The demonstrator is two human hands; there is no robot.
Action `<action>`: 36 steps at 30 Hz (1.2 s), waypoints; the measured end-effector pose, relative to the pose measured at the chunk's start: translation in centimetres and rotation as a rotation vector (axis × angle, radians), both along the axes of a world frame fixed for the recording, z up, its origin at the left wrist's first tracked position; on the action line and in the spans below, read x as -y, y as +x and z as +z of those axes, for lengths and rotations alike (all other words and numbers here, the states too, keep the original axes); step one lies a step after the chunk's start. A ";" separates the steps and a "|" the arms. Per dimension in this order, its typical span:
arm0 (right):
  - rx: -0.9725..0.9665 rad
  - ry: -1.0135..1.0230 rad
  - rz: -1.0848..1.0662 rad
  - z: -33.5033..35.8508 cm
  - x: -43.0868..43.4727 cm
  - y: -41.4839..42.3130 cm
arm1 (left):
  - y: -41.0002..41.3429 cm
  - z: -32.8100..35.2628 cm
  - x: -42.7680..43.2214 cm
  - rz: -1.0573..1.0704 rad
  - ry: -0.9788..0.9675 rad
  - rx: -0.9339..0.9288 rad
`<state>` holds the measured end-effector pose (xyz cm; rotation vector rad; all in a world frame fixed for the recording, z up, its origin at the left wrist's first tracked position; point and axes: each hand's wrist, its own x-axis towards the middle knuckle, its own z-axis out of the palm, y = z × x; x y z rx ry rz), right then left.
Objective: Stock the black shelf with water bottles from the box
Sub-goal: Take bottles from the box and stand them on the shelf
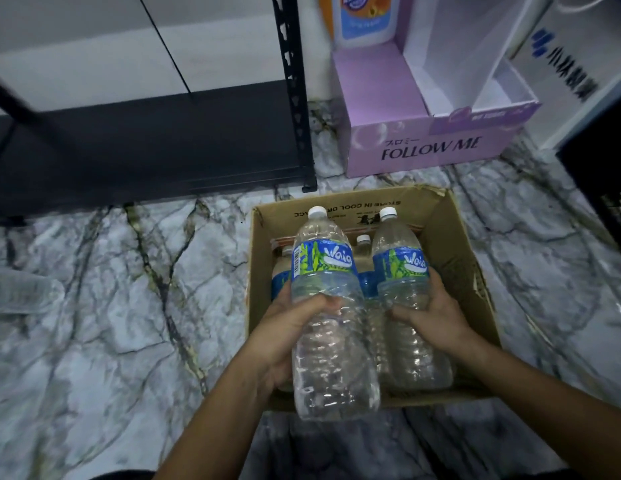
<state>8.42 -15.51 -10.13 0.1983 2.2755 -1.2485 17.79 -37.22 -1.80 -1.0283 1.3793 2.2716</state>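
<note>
The left hand (288, 327) is grasping one water bottle (328, 306) and the right hand (430, 313) is grasping a second bottle (404, 299), both above the open cardboard box (454, 244). More bottles are standing inside it, near the black shelf (156, 147) on the marble floor (111, 306).

The bottles deeper in the box (451, 233) are mostly hidden behind the two lifted bottles; only one small cap (363, 239) shows clearly. At the left edge a clear plastic thing (21, 291) is blurred and cut off. The black shelf (146, 147) is cut at the left edge.
</note>
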 end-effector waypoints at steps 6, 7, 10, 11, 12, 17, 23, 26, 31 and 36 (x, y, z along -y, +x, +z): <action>-0.033 -0.102 -0.096 8.0 -1.1 0.8 | 0.1 6.1 0.0 0.021 -0.028 0.017; -0.045 -0.109 -0.118 10.4 -1.1 0.9 | 0.1 8.1 0.0 0.018 -0.032 0.012; -0.089 -0.099 -0.137 19.0 -1.3 1.4 | 0.1 15.4 0.1 -0.026 -0.057 -0.007; -0.097 -0.095 -0.140 21.9 -1.5 1.6 | 0.1 18.3 0.1 -0.043 -0.061 -0.020; -0.108 -0.095 -0.135 25.1 -1.7 1.7 | 0.2 21.5 0.2 -0.059 -0.072 -0.032; -0.168 -0.134 -0.141 42.9 -2.1 3.2 | 1.0 38.7 0.7 -0.136 -0.127 -0.092; -0.229 -0.174 -0.135 63.5 -1.2 5.8 | 2.6 58.3 1.6 -0.091 -0.031 -0.103; -0.271 -0.266 -0.151 70.9 -0.3 7.0 | 3.5 66.4 2.3 -0.122 0.043 -0.149; -0.305 -0.472 -0.150 80.9 2.2 8.5 | 3.8 74.8 3.7 -0.121 0.099 -0.275; -0.362 -0.605 -0.147 85.5 2.9 8.4 | 3.7 79.0 4.0 -0.112 0.054 -0.392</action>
